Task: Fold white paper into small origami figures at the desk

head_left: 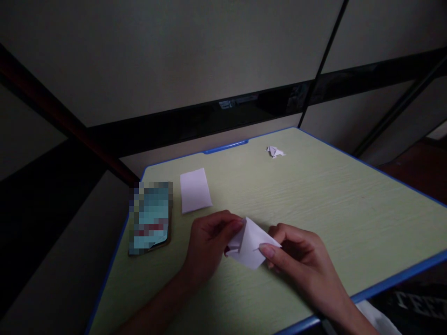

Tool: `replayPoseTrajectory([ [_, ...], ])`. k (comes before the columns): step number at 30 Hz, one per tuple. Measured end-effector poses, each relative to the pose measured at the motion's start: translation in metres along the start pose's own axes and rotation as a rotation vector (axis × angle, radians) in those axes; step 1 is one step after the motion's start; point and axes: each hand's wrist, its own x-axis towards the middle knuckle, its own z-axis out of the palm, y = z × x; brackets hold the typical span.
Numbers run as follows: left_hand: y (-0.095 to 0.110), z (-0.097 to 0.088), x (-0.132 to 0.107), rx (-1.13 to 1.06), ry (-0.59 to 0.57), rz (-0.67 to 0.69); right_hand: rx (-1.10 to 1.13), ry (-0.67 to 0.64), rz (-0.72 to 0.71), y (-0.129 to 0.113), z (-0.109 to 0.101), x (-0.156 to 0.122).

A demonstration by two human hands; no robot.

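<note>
A partly folded sheet of white paper (252, 244) is held between my two hands above the table, one pointed corner facing away from me. My left hand (209, 242) pinches its left side near the top, thumb and fingers closed on the edge. On the opposite side, my right hand (300, 256) grips the paper with the thumb on top and the fingers beneath, partly hidden. Beyond my left hand lies a rectangular stack or folded piece of white paper (195, 190). A small folded paper figure (275, 151) sits near the far edge.
The pale green table (349, 195) has a blue rim and a blue handle-like strip (226, 147) at its far edge. A phone (152, 218), its screen blurred out, lies at the left. Behind stand cabinet panels (195, 56) with a dark band.
</note>
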Motion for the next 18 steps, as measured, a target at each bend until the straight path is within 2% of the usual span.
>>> replayPoseTrajectory([
  [5,-0.0017,0.0007,0.0017,-0.076,-0.032,-0.072,0.014,-0.002,-0.003,0.0001,-0.0003,-0.0026],
  [12,-0.0001,-0.0010,0.0002,0.050,0.057,0.026,0.087,0.008,0.068,0.0021,-0.0017,0.0006],
  [18,0.0007,0.0005,-0.0015,0.092,0.041,0.025,0.066,0.057,0.071,0.0061,-0.0014,0.0014],
])
